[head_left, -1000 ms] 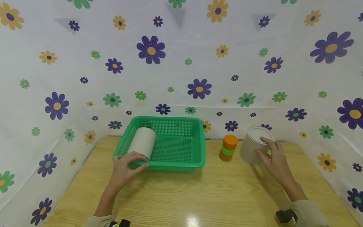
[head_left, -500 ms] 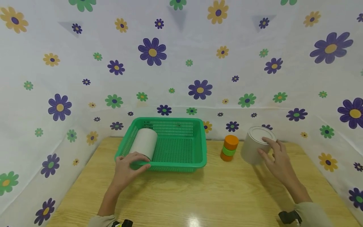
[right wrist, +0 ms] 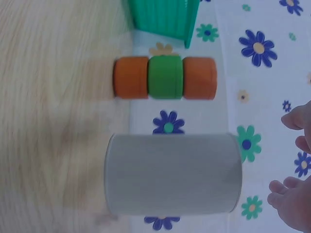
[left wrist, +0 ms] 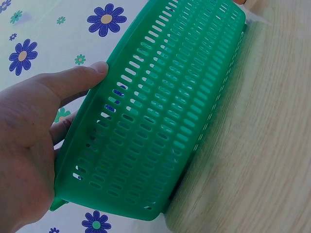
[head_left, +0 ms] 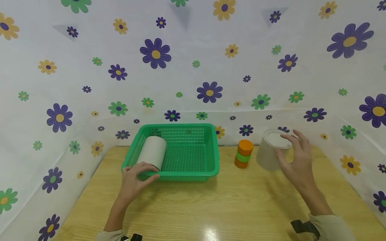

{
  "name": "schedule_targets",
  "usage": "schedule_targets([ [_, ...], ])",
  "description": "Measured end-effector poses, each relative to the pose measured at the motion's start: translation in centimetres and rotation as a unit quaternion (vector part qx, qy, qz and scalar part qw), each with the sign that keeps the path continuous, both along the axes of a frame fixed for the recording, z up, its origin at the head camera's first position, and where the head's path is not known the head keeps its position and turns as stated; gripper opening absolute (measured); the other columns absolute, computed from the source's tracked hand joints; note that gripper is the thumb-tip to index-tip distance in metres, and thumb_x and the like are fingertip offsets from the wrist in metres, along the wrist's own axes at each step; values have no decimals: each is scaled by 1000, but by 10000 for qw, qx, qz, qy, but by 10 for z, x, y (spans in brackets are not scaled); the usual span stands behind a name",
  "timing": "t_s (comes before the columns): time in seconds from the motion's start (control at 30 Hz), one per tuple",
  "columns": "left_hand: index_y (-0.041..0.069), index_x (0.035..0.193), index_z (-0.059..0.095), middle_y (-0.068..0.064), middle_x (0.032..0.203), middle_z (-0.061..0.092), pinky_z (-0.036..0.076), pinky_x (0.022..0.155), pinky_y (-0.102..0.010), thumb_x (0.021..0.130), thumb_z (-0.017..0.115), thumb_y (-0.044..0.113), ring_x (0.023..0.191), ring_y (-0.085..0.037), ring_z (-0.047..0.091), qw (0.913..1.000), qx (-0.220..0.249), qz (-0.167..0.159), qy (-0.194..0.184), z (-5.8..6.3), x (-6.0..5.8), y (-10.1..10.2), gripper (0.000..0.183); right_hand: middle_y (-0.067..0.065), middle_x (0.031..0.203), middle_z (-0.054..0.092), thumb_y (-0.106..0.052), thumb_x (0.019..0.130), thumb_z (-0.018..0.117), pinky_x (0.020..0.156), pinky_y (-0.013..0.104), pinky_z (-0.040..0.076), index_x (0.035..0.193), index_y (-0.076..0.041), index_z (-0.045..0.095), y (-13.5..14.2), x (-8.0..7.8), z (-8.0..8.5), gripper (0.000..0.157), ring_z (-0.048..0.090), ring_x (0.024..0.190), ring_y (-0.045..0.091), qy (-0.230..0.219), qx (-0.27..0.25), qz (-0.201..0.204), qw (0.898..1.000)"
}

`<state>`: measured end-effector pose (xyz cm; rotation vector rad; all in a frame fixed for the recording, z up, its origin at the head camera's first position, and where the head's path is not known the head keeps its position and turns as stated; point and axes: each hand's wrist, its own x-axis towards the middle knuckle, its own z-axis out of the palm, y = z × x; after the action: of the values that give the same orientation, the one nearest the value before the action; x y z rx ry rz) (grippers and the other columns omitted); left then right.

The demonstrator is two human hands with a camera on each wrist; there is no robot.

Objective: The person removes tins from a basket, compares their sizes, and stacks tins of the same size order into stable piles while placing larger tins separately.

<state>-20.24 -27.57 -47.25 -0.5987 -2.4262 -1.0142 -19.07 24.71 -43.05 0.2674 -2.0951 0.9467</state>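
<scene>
My left hand (head_left: 134, 179) holds the near-left rim of a green plastic basket (head_left: 187, 174), with the thumb outside and the fingers reaching over the rim; the left wrist view shows the basket's slotted wall (left wrist: 155, 111) beside the thumb. A white cylinder (head_left: 153, 150) lies on its side along the basket's left end. To the right stands an upright white can (head_left: 266, 155) with a ringed lid. My right hand (head_left: 298, 160) hovers by that can with its fingers spread. In the right wrist view, the fingertips (right wrist: 294, 119) are apart from the can (right wrist: 175, 174).
Between basket and can stands a small stack of orange, green and orange round pieces (head_left: 243, 154). The wooden table (head_left: 193, 207) meets a white, flower-printed cloth (head_left: 181, 77) behind and at both sides.
My right hand has risen off the can's lid and drawn away to the right, its fingers opening. My left hand stays at the basket rim, and the can stays on the table.
</scene>
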Motion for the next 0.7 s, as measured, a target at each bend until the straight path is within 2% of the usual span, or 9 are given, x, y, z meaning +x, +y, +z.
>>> schedule_targets([
  [0.2, 31, 96, 77, 16, 104, 71, 17, 83, -45, 82, 88, 24, 103, -12, 63, 10000, 27, 27, -24, 0, 0, 1, 19, 24, 150, 44, 3, 85, 76, 111, 69, 28, 134, -1, 60, -20, 0, 5, 51, 40, 138, 48, -120, 42, 411, 9991],
  [0.33, 29, 96, 77, 16, 103, 71, 17, 82, -45, 82, 88, 24, 103, -13, 63, 10000, 30, -26, 19, 0, -1, 3, 18, 22, 150, 46, 3, 86, 77, 111, 66, 31, 138, -2, 57, -33, -4, 4, 56, 40, 139, 43, -139, 17, 635, 9979],
  [0.5, 28, 96, 77, 15, 103, 71, 18, 83, -46, 81, 88, 23, 103, -14, 63, 9999, 11, -25, 122, 2, -1, 3, 19, 14, 151, 46, 4, 88, 77, 116, 35, 34, 145, -6, 51, -54, -8, 8, 63, 43, 139, 35, -300, -262, 1019, 9940],
  [0.57, 27, 96, 77, 15, 103, 71, 18, 83, -46, 81, 88, 22, 102, -14, 63, 9999, 4, 6, 129, 2, -1, 2, 19, 12, 151, 46, 2, 90, 76, 116, 31, 33, 147, -7, 49, -65, -9, 10, 64, 46, 138, 34, -448, -445, 1203, 9907],
  [0.7, 24, 96, 78, 15, 103, 71, 18, 83, -46, 81, 89, 21, 102, -13, 63, 9999, 19, 2, 120, 0, -1, 2, 19, 10, 152, 46, -2, 93, 75, 115, 50, 34, 150, -11, 45, -85, -11, 14, 65, 47, 138, 37, -747, -807, 1524, 9822],
])
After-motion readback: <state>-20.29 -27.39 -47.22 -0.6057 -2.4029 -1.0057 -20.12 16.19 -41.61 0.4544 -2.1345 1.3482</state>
